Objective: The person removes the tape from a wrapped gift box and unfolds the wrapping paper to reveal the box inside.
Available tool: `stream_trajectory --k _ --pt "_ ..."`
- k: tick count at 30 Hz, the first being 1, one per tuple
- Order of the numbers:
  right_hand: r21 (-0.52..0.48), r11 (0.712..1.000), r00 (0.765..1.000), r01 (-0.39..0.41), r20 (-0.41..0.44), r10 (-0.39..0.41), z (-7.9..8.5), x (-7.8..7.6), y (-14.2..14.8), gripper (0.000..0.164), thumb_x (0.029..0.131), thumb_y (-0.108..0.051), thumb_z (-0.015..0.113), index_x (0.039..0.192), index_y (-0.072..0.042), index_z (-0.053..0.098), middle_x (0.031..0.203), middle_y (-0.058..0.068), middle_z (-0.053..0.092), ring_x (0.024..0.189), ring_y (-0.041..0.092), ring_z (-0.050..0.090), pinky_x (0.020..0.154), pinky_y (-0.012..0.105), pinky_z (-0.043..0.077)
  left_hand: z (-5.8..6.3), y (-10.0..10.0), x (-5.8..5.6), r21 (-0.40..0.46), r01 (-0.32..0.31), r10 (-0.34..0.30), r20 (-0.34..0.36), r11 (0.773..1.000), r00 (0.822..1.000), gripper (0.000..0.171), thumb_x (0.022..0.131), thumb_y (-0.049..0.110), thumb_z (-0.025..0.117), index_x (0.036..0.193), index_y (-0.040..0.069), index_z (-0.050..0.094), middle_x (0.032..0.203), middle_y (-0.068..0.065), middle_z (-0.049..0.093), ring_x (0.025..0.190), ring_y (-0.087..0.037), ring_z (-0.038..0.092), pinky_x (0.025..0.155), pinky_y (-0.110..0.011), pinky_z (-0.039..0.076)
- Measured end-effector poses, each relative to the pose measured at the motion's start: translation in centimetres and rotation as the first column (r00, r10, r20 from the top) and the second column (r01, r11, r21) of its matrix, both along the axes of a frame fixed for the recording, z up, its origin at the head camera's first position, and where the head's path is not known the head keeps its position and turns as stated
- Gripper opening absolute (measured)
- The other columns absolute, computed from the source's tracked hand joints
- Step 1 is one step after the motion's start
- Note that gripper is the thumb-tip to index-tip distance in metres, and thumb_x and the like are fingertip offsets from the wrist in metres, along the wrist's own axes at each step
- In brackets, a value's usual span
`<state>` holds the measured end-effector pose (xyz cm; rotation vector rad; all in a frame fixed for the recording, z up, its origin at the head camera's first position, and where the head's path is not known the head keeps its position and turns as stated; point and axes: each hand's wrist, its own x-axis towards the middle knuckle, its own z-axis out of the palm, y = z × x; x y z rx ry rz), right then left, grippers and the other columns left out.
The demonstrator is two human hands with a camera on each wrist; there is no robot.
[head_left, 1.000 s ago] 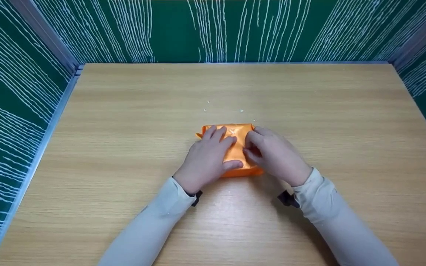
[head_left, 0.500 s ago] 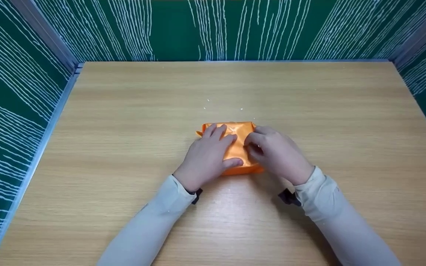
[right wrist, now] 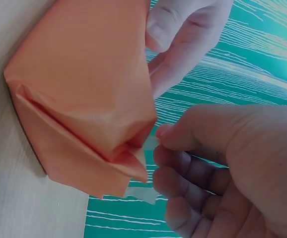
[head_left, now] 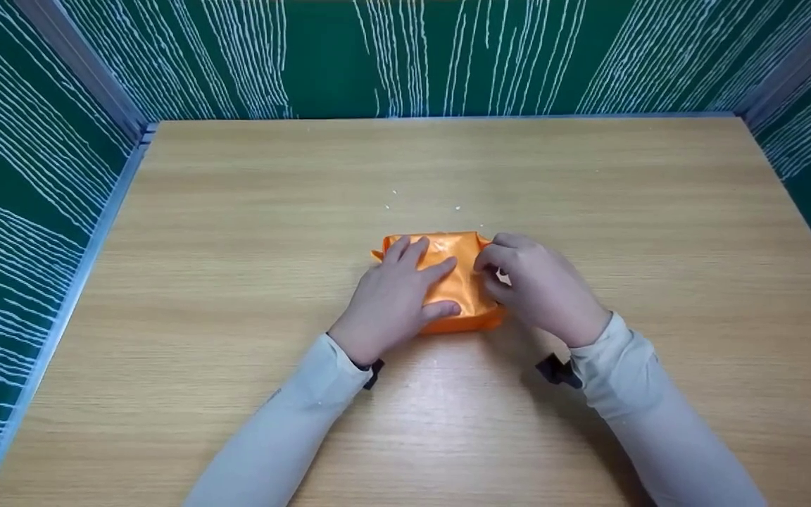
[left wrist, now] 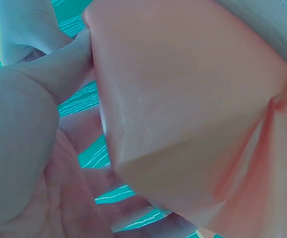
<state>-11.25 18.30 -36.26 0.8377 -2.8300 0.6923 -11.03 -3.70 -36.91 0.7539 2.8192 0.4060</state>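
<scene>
A box-shaped package wrapped in shiny orange paper (head_left: 458, 282) lies at the middle of the table. My left hand (head_left: 393, 299) rests on its top with fingers spread, the thumb along the near edge. At the package's right end, my right hand (head_left: 539, 285) pinches a strip of clear tape (right wrist: 150, 143) between thumb and forefinger, its other fingers curled. The right wrist view shows folded paper flaps (right wrist: 94, 158) at this end, with another translucent piece (right wrist: 141, 193) sticking out below. In the left wrist view, the opposite end (left wrist: 252, 158) has a creased fold.
The wooden table (head_left: 250, 211) spreads out around the package. A few tiny white scraps (head_left: 457, 208) lie just beyond it. Green walls with white streaks (head_left: 335, 63) stand behind and at both sides.
My right hand has moved slightly to the right, away from the package's top and out to its right edge. My left hand stays on the package, its forefinger a little straighter.
</scene>
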Motion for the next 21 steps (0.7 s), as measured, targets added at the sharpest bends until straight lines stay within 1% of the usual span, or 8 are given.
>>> stream_trajectory --k 2,4,9,11,15,21 --pt "0.011 1.0 1.0 0.006 0.012 -0.006 0.1 0.0 0.1 0.011 0.087 0.003 0.073 0.096 -0.002 0.075 0.088 0.008 0.065 0.079 0.023 0.06 0.071 0.034 0.055 -0.1 0.0 0.0 0.002 -0.001 0.001 0.0 1.0 1.0 0.068 0.098 0.062 0.058 0.156 0.028 0.049 0.164 -0.016 0.035 0.154 -0.04 0.025 0.107 -0.056 0.047" --pt "0.016 1.0 1.0 0.006 0.01 -0.007 0.2 0.0 0.2 0.011 0.088 0.003 0.071 0.096 -0.002 0.074 0.088 0.008 0.064 0.079 0.023 0.06 0.071 0.035 0.055 -0.1 0.0 0.0 0.005 0.004 -0.004 -0.019 1.0 1.0 0.067 0.098 0.062 0.059 0.155 0.027 0.051 0.163 -0.016 0.037 0.153 -0.041 0.027 0.106 -0.055 0.048" --pt "0.014 1.0 1.0 0.007 -0.023 -0.006 0.5 0.0 0.7 0.01 0.088 0.004 0.068 0.094 -0.003 0.073 0.086 0.007 0.062 0.077 0.023 0.058 0.068 0.035 0.052 -0.2 -0.1 0.0 0.014 0.016 -0.015 -0.058 1.0 0.998 0.066 0.097 0.061 0.061 0.153 0.026 0.053 0.161 -0.017 0.041 0.151 -0.042 0.031 0.101 -0.054 0.052" --pt "0.017 1.0 1.0 0.011 -0.019 -0.01 0.5 0.0 0.9 0.009 0.089 0.003 0.069 0.094 -0.003 0.073 0.086 0.007 0.061 0.077 0.023 0.058 0.069 0.034 0.052 -0.2 -0.1 0.0 0.014 0.015 -0.015 -0.045 1.0 0.999 0.067 0.097 0.061 0.06 0.154 0.026 0.052 0.162 -0.017 0.039 0.151 -0.042 0.03 0.102 -0.054 0.051" --pt "0.032 0.999 0.999 0.021 0.027 -0.022 0.8 -0.1 1.1 0.009 0.091 0.001 0.069 0.096 -0.004 0.074 0.089 0.007 0.063 0.079 0.023 0.059 0.072 0.036 0.055 -0.1 -0.1 -0.1 0.011 0.01 -0.01 -0.016 1.0 1.0 0.068 0.098 0.062 0.059 0.155 0.027 0.05 0.163 -0.016 0.037 0.153 -0.041 0.027 0.104 -0.054 0.05" --pt "0.072 0.995 0.991 0.064 0.11 -0.071 1.4 -0.1 1.9 0.01 0.092 0.0 0.073 0.1 -0.004 0.076 0.092 0.009 0.066 0.081 0.025 0.061 0.078 0.04 0.059 -0.2 0.0 -0.1 0.016 0.0 0.0 -0.002 1.0 1.0 0.068 0.097 0.062 0.059 0.155 0.028 0.05 0.164 -0.015 0.036 0.153 -0.04 0.026 0.107 -0.055 0.048"
